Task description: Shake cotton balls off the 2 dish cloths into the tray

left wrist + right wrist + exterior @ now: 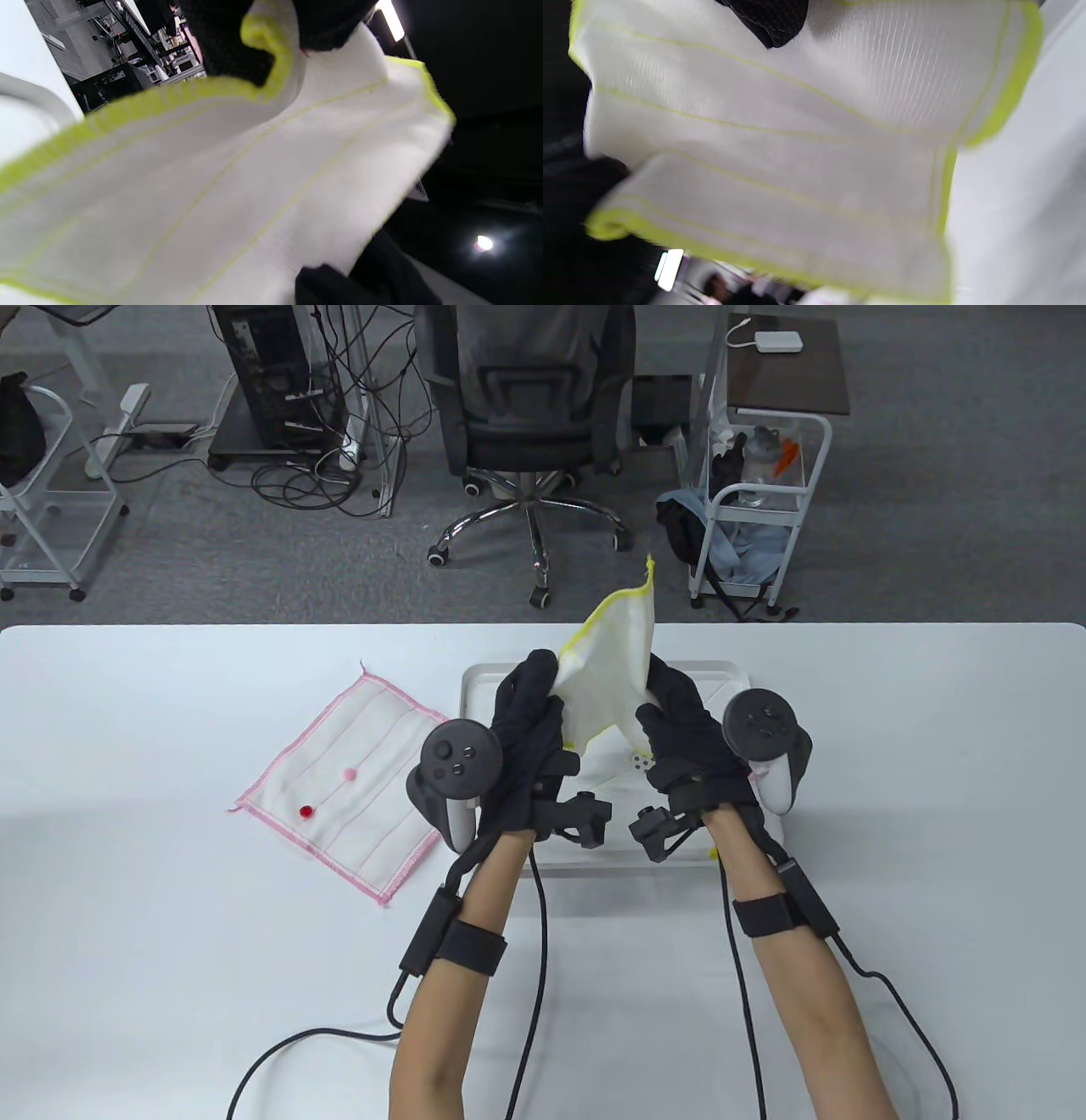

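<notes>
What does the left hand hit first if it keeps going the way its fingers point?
The left hand points away from the person and already grips the yellow-edged cloth. Beyond it lies the tray's far rim, then bare table; height above the tray is unclear.

The yellow-edged cloth (612, 670) and both hands hide most of the tray (475, 678), perhaps any cotton balls.

Both forearms reached forward side by side, raised. Left hand (530, 712) and right hand (683, 729) faced each other close together, fingers curled, each gripping an edge of the yellow-trimmed cloth (611, 670).
</notes>
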`<state>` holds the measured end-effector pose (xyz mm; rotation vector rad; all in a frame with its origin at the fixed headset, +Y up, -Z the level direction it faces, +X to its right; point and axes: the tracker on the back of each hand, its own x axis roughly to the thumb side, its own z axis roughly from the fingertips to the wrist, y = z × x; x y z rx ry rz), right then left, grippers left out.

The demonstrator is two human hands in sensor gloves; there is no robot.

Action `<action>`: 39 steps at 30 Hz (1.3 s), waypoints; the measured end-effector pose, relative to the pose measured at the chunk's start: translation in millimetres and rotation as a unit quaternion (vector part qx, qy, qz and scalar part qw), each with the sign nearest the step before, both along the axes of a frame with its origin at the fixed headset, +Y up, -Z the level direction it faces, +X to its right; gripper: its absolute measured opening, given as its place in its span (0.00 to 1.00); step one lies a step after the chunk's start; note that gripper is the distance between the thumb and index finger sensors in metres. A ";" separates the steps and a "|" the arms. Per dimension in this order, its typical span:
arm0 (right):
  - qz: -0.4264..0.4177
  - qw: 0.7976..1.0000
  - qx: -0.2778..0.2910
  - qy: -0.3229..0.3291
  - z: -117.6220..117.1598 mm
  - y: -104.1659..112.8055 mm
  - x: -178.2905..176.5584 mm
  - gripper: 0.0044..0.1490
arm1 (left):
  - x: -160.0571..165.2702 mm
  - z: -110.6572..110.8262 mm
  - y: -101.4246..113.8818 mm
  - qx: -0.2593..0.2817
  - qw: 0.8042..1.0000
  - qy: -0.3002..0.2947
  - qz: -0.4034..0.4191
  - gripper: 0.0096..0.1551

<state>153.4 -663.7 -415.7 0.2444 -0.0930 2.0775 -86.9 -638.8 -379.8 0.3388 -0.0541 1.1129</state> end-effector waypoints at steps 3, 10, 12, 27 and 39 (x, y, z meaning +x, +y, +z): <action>-0.103 0.991 0.085 -0.021 15.5 8.6 -0.9 0.33 | 2.6 1.5 3.8 0.074 0.997 -0.020 0.014 0.28; -0.038 0.995 0.092 -0.031 17.7 -2.5 4.8 0.32 | -11.9 -7.2 -2.9 0.019 0.999 -0.041 -0.017 0.27; 0.057 0.998 0.029 0.024 12.8 -8.9 8.5 0.33 | -11.1 0.5 -3.2 0.003 0.998 -0.060 -0.018 0.28; -0.135 0.987 0.017 -0.081 30.6 3.4 81.8 0.29 | -58.1 66.1 4.4 0.031 0.989 -0.086 -0.114 0.50; -0.263 0.909 -0.063 -0.316 63.4 -36.4 240.9 0.29 | -83.3 136.9 -57.1 -0.047 0.885 0.006 -0.463 0.48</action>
